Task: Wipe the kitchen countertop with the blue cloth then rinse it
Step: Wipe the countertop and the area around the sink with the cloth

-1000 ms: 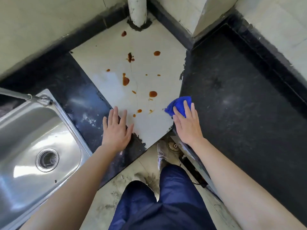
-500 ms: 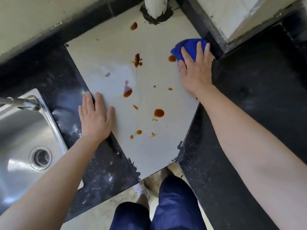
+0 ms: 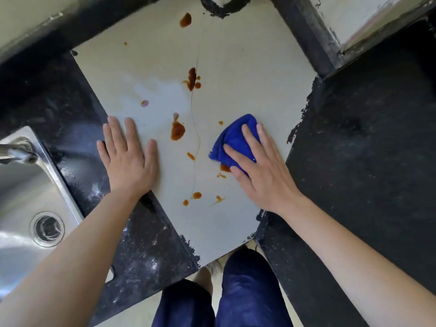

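R hand (image 3: 262, 175) flat on blue cloth (image 3: 236, 135), L hand (image 3: 128, 159) spread on countertop (image 3: 247, 74), brown spills (image 3: 177, 131) between, sink (image 3: 18, 190) left

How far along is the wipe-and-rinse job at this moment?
Looks done: the far right of the pale countertop panel shows no spots. In hand: the right hand presses the blue cloth flat onto the panel, at a brown spot. The left hand rests flat on the panel's left edge. Left: brown spots dot the middle, and the cloth is away from the sink, so rinsing has not begun.
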Available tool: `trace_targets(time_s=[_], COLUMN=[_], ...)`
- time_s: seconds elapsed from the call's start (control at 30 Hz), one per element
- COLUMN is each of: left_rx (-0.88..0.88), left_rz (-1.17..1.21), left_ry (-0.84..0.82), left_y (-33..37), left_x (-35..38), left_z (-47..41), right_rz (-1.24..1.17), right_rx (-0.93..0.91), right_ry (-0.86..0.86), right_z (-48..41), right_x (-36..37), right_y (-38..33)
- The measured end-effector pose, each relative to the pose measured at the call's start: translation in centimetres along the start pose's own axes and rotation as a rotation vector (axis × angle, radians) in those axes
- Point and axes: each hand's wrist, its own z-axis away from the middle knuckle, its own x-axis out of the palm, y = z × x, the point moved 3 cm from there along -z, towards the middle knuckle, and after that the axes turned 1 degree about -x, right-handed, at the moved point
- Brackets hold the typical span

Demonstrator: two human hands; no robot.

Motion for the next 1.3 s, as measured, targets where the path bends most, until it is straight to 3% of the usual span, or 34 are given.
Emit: trace_targets(time_s=[0.1,0.2,0.37,0.57,0.7,0.97,1.07,1.13,1.23,1.3], left_rx=[0.022,0.038,0.045,0.045,0.043,0.044,0.047,0.043,0.043,0.047], left_rz=[-0.005,-0.026,-0.042,-0.044,-0.032,-0.038,-0.047,-0.049,-0.044,-0.043], left_ry=[-0.030,-0.051,-0.042,-0.042,-0.044,-0.050,-0.044,-0.043,-0.026,-0.031], left_y=[-0.1,-0.4,-0.5,-0.8,-0.6,-0.7,-0.8,-0.8,-0.9,-0.8], left_x=[0.0,0.1,0.3,0.5,0.3,0.2,0.2,0.3,0.3,0.3], left_z=[-0.2,-0.1,-0.3,-0.3,-0.3,-0.5,-0.5,-0.4,-0.4,-0.5], right_rz=[0.003,0.009,0.008,-0.036,0.073,0.192,0.177,0.143,0.085,0.066], right_rx=[-0.007,0.122,0.242,-0.154,-0.255,0.099,0.179,0.059,-0.293,-0.395], right_ry=[0.011,0.058,0.106,0.058,-0.020,0.013,0.056,0.036,0.010,-0.037], right_z=[-5.7,-14.3,-22.9,-12.0,-9.9,-29.8,-31.7,-29.2,-22.2,-18.0], right_x=[-1.4,-2.9,-3.5,-0.2,-1.4,-6.2,-5.2,-3.8,-2.3,-2.2], right_y=[1.8,2.8,-0.4,-4.0,-1.6,0.1,-1.7,-3.4,-3.7,-2.5])
